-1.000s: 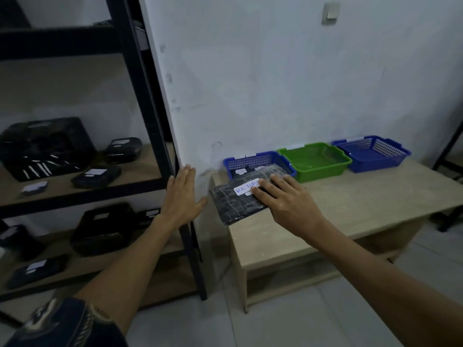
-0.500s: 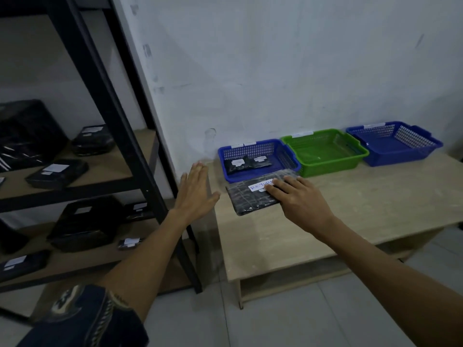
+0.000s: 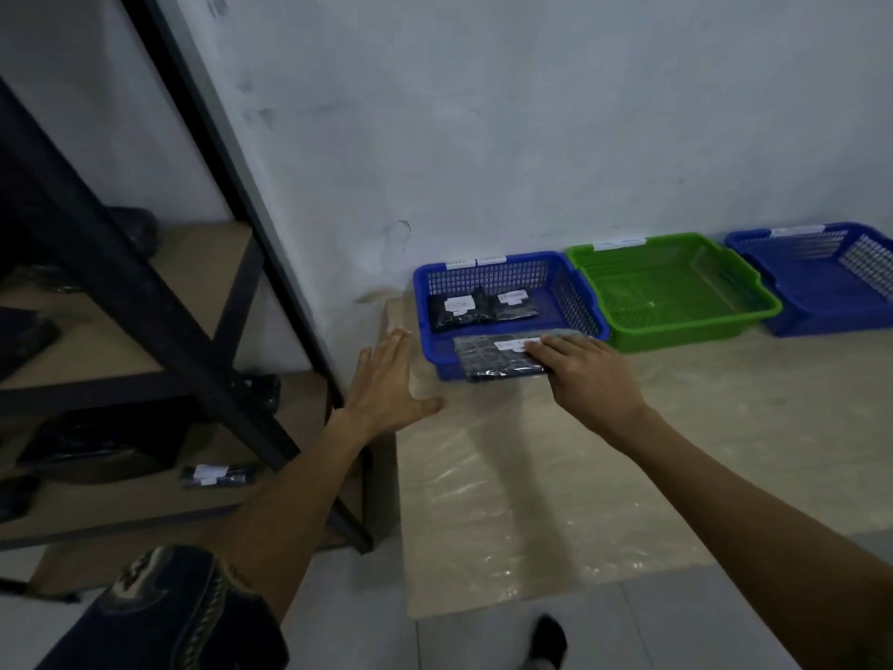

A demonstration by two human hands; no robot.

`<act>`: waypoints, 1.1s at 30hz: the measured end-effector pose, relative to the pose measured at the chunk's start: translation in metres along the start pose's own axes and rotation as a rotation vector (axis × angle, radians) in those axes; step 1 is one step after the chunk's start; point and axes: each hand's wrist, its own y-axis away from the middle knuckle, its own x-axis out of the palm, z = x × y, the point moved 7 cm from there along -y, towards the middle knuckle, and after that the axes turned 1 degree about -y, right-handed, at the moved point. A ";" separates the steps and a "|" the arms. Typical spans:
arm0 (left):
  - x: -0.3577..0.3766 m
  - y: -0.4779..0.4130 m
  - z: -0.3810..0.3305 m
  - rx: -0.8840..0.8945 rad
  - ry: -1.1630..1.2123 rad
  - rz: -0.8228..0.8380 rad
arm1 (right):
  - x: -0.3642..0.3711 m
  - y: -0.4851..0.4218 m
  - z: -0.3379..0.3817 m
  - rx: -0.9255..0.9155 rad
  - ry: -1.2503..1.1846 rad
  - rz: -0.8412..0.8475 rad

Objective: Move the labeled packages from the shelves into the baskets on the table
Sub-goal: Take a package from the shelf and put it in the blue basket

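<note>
Package (image 3: 497,359) in pinch of right hand (image 3: 587,374)

Dim, bluish light; motion blur softens everything; wide-angle bending at the edges.

Dim, even light, pale scuffed wall (image 3: 483,113) across the far side, black metal shelving unit (image 3: 145,302) with tan wooden boards (image 3: 203,249) on the left, low light-wood table (image 3: 531,500) against the wall on the right, grey tiled floor (image 3: 362,635) near.
</note>
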 end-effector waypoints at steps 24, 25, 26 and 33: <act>0.113 -0.127 0.041 -0.149 0.145 0.045 | 0.210 -0.124 -0.057 -0.068 0.000 0.557; 0.113 -0.126 0.041 -0.140 0.140 0.038 | 0.213 -0.123 -0.057 -0.071 0.011 0.597; 0.114 -0.126 0.041 -0.129 0.134 0.037 | 0.216 -0.121 -0.056 -0.067 0.012 0.641; 0.118 -0.127 0.039 -0.093 0.100 0.052 | 0.234 -0.123 -0.055 -0.118 -0.060 0.966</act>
